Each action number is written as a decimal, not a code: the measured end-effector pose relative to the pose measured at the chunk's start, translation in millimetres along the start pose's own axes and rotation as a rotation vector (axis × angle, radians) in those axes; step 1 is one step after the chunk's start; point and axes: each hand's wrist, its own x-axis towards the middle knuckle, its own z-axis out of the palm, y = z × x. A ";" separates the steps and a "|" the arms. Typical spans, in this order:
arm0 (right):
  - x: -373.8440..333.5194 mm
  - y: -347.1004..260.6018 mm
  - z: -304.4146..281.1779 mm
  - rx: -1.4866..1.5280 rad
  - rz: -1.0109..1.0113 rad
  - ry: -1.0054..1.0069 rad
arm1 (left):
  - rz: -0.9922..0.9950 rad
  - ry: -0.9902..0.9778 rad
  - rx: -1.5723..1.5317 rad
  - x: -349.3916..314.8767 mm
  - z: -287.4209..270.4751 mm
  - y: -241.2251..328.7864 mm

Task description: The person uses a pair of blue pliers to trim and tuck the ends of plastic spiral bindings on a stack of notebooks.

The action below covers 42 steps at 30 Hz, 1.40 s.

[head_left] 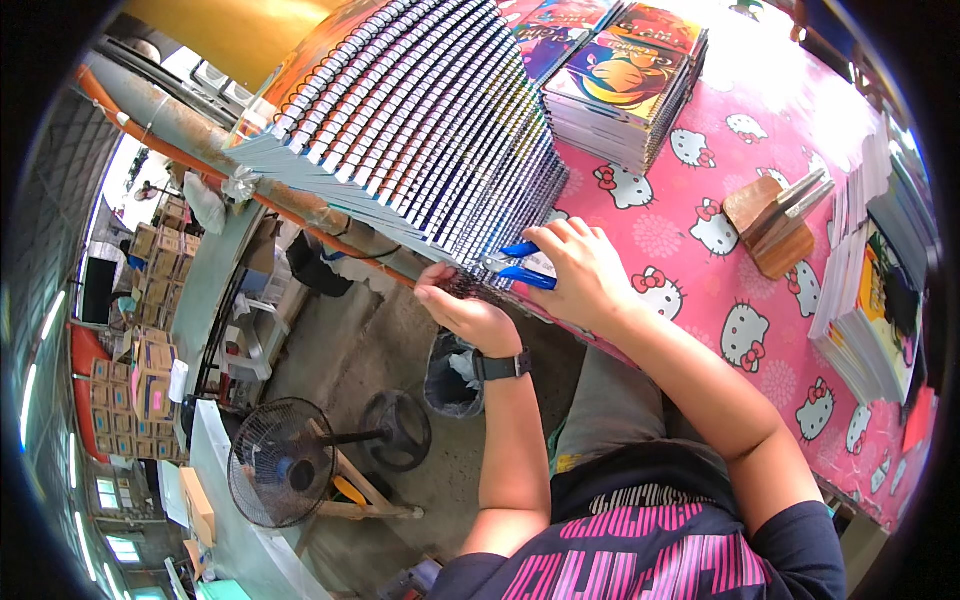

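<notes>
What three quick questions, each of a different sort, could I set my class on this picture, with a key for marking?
1. Multiple choice: what colour are the handles of the pliers held in the right hand?
A) red
B) blue
C) green

2. True or false: the left hand has a dark wristband at its wrist.

3. Fill in the blank: the stacked notebooks in front of the hands have ____ bindings along their edges.

Key:
1. B
2. True
3. spiral
</notes>
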 end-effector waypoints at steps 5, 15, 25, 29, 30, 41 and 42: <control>1.6 -5.1 2.6 -0.018 0.006 -0.043 | 0.231 -0.014 0.322 0.1 -4.2 -6.2; -3.7 2.2 3.7 -0.043 -0.017 0.012 | 0.391 0.069 0.384 9.8 3.4 -6.3; -6.2 4.0 6.0 0.061 0.070 -0.057 | 0.375 0.073 0.390 8.2 4.1 -4.9; -5.0 4.8 11.2 -0.092 -0.089 0.170 | 0.381 0.094 0.358 9.6 5.3 -7.2; -3.9 4.0 13.9 -0.129 -0.110 0.212 | 0.364 0.095 0.361 9.6 5.7 -6.4; -8.4 10.8 13.4 -0.054 -0.081 0.152 | 0.368 0.109 0.354 9.9 7.9 -1.4; -7.3 11.5 15.9 -0.114 -0.137 0.230 | 0.360 0.112 0.350 9.6 9.2 0.0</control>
